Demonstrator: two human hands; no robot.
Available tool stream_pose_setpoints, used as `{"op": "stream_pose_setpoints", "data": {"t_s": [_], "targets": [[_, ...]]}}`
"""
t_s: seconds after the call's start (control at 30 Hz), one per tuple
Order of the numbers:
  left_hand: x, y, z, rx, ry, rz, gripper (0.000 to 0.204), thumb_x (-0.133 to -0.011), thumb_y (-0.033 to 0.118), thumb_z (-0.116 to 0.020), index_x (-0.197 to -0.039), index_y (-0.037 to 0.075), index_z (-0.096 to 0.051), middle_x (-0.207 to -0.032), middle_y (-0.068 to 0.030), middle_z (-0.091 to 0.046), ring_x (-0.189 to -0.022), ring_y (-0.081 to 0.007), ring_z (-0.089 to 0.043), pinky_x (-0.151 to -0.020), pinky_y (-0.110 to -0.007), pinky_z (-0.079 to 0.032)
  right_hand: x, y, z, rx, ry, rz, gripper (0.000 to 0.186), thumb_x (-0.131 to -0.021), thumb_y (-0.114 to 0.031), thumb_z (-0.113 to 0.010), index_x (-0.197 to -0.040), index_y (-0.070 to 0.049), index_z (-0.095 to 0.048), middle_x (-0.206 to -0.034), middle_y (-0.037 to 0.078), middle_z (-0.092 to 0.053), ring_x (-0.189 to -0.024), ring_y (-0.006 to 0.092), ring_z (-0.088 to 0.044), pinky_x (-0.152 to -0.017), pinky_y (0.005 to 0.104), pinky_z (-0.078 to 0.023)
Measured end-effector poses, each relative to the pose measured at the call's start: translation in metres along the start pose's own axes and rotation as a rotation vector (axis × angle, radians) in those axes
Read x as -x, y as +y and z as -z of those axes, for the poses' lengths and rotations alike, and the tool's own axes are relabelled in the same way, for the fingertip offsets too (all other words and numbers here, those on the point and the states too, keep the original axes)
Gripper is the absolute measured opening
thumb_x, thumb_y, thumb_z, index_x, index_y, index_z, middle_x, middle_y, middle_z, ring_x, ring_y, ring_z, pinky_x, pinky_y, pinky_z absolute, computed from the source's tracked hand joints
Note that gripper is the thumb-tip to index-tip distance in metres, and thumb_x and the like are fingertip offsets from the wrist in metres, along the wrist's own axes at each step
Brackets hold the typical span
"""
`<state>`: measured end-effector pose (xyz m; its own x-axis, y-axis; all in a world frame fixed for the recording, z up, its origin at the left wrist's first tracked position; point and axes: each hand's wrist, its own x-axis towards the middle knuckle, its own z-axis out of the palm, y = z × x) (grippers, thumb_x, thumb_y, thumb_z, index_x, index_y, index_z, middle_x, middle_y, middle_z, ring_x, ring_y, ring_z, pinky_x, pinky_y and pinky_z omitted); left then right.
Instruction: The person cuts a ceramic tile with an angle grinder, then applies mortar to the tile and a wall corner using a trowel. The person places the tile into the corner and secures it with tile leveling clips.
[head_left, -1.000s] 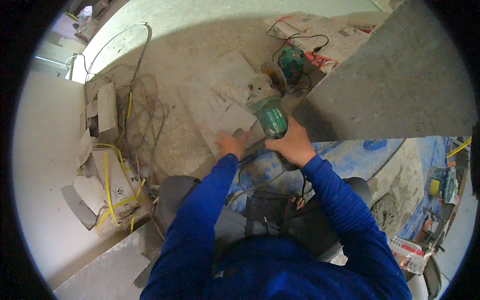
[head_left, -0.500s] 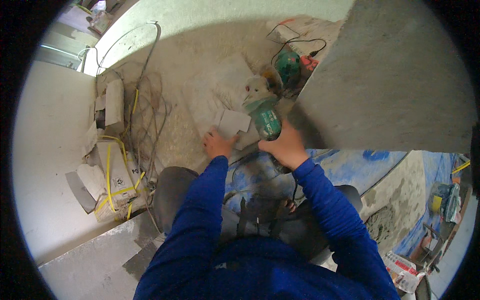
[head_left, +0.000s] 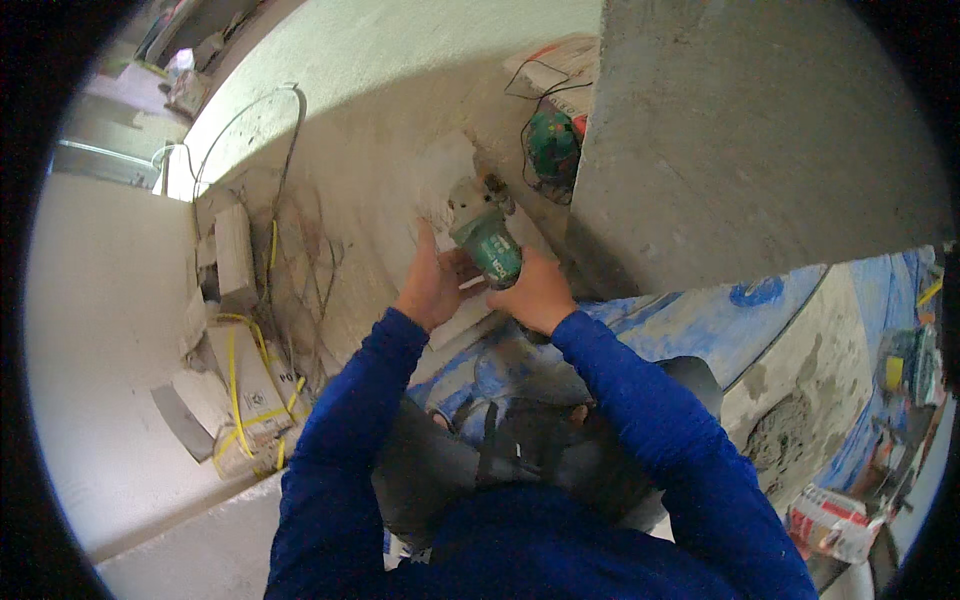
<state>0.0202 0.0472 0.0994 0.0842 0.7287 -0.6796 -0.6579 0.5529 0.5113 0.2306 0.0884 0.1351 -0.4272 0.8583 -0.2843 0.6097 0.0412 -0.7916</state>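
My right hand [head_left: 535, 295] grips the rear body of a dusty green angle grinder [head_left: 492, 250], whose pale head points away from me over a dusty slab [head_left: 450, 160]. My left hand [head_left: 432, 290] is just left of the grinder, thumb raised and fingers apart, partly reaching beside and under the tool's body; I cannot see anything held in it. A second green power tool [head_left: 550, 145] with a black cord lies beyond, beside a large grey panel [head_left: 730, 140].
Broken cardboard with yellow straps [head_left: 250, 400] and loose cables [head_left: 280, 170] lie along the left by a white wall [head_left: 100, 330]. A blue-stained sheet [head_left: 620, 320] covers the ground near my legs. Packaging [head_left: 830, 520] and assorted items sit at the right.
My right hand and the grinder have shifted left. My left hand has left the white piece it was touching and risen up beside the grinder with thumb upward. The view has shifted slightly.
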Motion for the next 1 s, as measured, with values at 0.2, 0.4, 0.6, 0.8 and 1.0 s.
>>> {"op": "stream_pose_setpoints", "data": {"t_s": [0.2,0.4,0.6,0.8,1.0], "targets": [[0.013,-0.001,-0.032,0.0,-0.026,-0.174,0.062,-0.099,0.065,-0.055,-0.13,0.011,-0.061,-0.112,-0.0062,-0.068,-0.104,-0.0222,-0.065,-0.096,-0.042,-0.051,-0.001,-0.002,-0.034,0.069,-0.049,-0.052,0.07,-0.063,-0.036,-0.087,-0.113,0.004,-0.06,-0.105,0.029,-0.07,-0.103,0.0461,-0.068,-0.092,0.0507,-0.055],[-0.008,-0.035,0.002,0.299,-0.133,-0.01,0.044,-0.097,0.052,-0.065,-0.115,0.012,-0.066,-0.097,-0.0046,-0.069,-0.083,-0.0203,-0.068,-0.074,-0.04,-0.057,0.025,0.013,-0.065,0.186,-0.066,-0.069,0.078,-0.062,-0.037,-0.088,-0.117,0.008,-0.057,-0.11,0.032,-0.068,-0.106,0.0468,-0.067,-0.093,0.0498,-0.054],[-0.018,-0.049,0.014,0.386,-0.008,-0.066,0.035,-0.094,0.04,-0.07,-0.113,0.011,-0.066,-0.091,-0.0051,-0.068,-0.072,-0.0208,-0.066,-0.066,-0.04,-0.057,0.032,-0.002,-0.089,0.204,-0.031,-0.14,0.088,-0.06,-0.041,-0.089,-0.119,0.013,-0.052,-0.105,0.033,-0.069,-0.102,0.046,-0.069,-0.09,0.0481,-0.056],[-0.023,-0.043,0.029,0.316,0.024,-0.145,0.033,-0.094,0.042,-0.069,-0.109,0.013,-0.065,-0.089,-0.0041,-0.068,-0.074,-0.0211,-0.066,-0.067,-0.04,-0.058,0.031,-0.015,-0.103,0.244,-0.011,-0.185,0.082,-0.062,-0.035,-0.087,-0.12,0.011,-0.052,-0.106,0.031,-0.07,-0.102,0.0428,-0.07,-0.089,0.0444,-0.055],[-0.02,-0.055,0.04,-0.061,-0.031,-0.489,0.049,-0.091,0.036,-0.073,-0.126,0.002,-0.062,-0.114,-0.0079,-0.067,-0.095,-0.0209,-0.066,-0.084,-0.036,-0.056,0.019,0.002,-0.102,0.006,-0.041,-0.109,0.089,-0.062,-0.04,-0.089,-0.128,0.007,-0.052,-0.114,0.027,-0.069,-0.106,0.0402,-0.069,-0.092,0.0441,-0.054]]}}
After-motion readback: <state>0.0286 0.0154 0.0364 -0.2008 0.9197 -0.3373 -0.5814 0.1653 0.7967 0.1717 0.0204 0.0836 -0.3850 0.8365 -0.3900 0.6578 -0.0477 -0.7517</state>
